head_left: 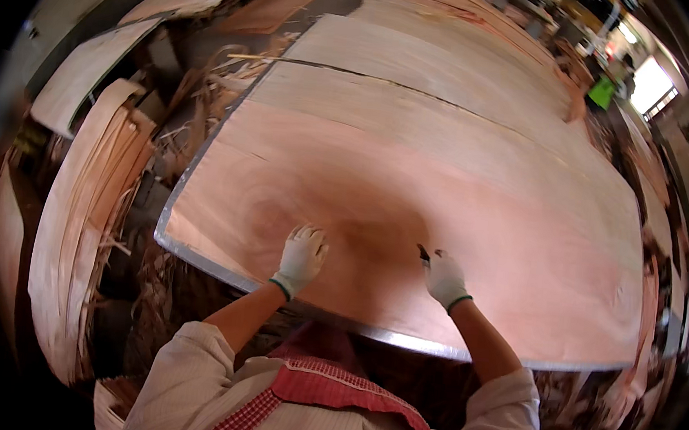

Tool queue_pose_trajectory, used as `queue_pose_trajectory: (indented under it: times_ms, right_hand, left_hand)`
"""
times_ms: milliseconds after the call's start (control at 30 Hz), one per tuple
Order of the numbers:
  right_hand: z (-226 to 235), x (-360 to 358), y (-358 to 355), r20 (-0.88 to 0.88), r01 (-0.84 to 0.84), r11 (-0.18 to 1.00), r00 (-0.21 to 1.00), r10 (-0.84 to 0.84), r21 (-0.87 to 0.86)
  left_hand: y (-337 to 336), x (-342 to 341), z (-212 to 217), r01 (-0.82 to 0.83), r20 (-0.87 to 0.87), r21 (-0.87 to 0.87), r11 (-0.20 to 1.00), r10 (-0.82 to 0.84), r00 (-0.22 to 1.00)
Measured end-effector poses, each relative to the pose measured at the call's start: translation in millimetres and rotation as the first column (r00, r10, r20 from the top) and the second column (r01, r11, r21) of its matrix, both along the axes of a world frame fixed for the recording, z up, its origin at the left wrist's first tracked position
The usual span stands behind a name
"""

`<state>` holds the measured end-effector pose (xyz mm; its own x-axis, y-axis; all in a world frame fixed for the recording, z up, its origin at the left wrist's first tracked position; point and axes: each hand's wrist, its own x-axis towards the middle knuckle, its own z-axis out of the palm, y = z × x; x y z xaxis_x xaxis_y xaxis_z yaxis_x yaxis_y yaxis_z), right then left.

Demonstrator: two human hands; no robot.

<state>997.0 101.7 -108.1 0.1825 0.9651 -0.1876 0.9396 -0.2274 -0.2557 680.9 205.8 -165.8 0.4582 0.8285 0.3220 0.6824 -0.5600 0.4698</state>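
Note:
A broad pinkish wood veneer sheet (349, 166) lies on a metal-edged table in front of me. My left hand (302, 256), in a white knitted glove with a green cuff, rests on or just over the sheet near its front edge, fingers loosely apart and nothing in them. To the right, my right hand (444, 277), gloved the same way, is closed on a small dark tool (423, 253). Its tip points away to the upper left, and most of it is hidden in the glove, so its exact kind does not show. My shadow falls on the sheet between both hands.
A paler veneer sheet (424, 58) lies farther back, past a dark seam. Curved veneer stacks (81, 233) stand at the left, with torn veneer strips (198, 112) on the floor beside the table. A person in green (605, 89) is at the far right. The table's metal edge (209, 265) runs close to me.

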Motion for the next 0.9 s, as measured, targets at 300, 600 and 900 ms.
queue_pose_trajectory:
  times_ms: [300,600,900]
  right_hand:
    - [-72,0,84,0.084,-0.167,0.986,0.983,0.166,0.011]
    - [-23,16,212,0.186,-0.146,0.918,0.956,0.226,-0.369]
    - [-67,-230,516,0.097,-0.379,0.924,0.923,0.373,0.050]
  left_hand:
    - [199,43,-26,-0.281,-0.053,-0.008,0.960,0.280,0.958]
    - [429,-71,-65,-0.577,-0.431,0.092,0.812,0.555,0.712]
    - [465,-135,-97,-0.677,-0.053,0.219,0.703,0.701,0.711]
